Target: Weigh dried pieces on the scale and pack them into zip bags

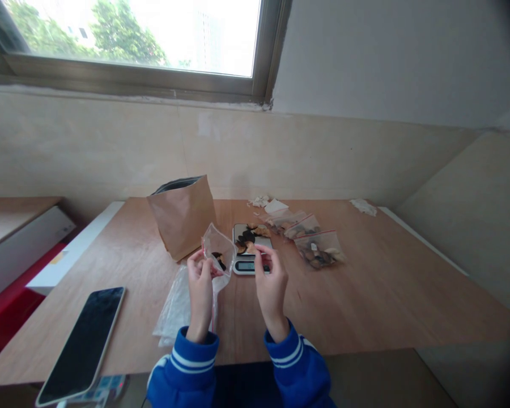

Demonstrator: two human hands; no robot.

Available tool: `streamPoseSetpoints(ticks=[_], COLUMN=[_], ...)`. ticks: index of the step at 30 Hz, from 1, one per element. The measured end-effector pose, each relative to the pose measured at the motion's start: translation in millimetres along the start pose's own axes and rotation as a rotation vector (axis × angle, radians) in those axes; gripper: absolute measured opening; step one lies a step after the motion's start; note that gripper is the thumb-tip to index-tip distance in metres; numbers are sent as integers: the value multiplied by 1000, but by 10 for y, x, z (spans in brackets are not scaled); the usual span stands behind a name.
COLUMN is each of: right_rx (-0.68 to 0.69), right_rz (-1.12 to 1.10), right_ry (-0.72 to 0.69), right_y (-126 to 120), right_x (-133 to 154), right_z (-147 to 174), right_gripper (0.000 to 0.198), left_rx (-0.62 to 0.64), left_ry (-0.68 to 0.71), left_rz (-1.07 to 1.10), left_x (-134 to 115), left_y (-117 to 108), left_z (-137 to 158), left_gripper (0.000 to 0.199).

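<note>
My left hand point(202, 271) is closed on a clear zip bag point(221, 246), whose mouth is spread; a few dark and tan dried slices lie inside. Between the thumb and fingers of my right hand point(272, 269) is a tan dried slice point(250, 247), just right of the bag. Behind it, a small digital kitchen scale point(242, 272) carries a loose heap of dark and tan dried slices point(247, 233). The digits on its display are too small to read. Flat clear bags point(172, 311) lie under and beside my left wrist.
A brown paper bag point(185, 218) stands open behind my left hand. Several filled zip bags point(318, 249) lie right of the scale. A large phone or tablet point(85, 340) rests at the table's left front edge. Crumpled white scraps point(363, 207) lie near the wall.
</note>
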State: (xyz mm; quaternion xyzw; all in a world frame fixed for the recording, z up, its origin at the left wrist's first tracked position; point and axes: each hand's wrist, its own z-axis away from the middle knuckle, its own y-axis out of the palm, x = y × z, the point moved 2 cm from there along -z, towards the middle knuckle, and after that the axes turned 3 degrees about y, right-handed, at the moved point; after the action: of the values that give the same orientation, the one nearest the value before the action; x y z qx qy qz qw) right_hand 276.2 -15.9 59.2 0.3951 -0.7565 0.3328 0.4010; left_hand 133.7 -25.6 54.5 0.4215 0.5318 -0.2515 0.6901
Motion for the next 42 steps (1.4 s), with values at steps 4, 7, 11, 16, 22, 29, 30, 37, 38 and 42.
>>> streamPoseSetpoints(ticks=[4, 7, 11, 16, 22, 29, 30, 37, 38, 42], right_rx=[190, 311, 296, 576, 611, 572, 554, 365, 356, 438], right_rz=[-64, -74, 98, 481, 544, 349, 314, 20, -42, -297], right_ry=[-118, -197, -233, -336, -372, -353, -325, -45, 9, 191], right_y=[33, 104, 232, 447, 471, 401, 396, 315, 295, 212], right_x=[260, 209, -229, -743, -803, -880, -915, -911, -841, -398], right_z=[-232, -412, -561, -485, -452, -495, -506, -619, -628, -610], right_gripper=[20, 24, 26, 43, 35, 24, 24, 27, 30, 41], left_rx=[40, 42, 32, 30, 21, 37, 38, 41, 42, 27], left_ry=[-20, -20, -31, -31, -35, -33, -34, -31, -31, -35], left_rz=[2, -4, -3, 0, -6, -3, -2, -5, -5, -5], left_x=[35, 38, 12, -10, -3, 46, 55, 81, 86, 111], left_y=[17, -3, -22, -9, -15, -31, -33, -23, -19, -3], left_z=[30, 24, 20, 39, 26, 14, 14, 12, 7, -14], left_gripper=[45, 45, 45, 44, 46, 45, 44, 44, 44, 45])
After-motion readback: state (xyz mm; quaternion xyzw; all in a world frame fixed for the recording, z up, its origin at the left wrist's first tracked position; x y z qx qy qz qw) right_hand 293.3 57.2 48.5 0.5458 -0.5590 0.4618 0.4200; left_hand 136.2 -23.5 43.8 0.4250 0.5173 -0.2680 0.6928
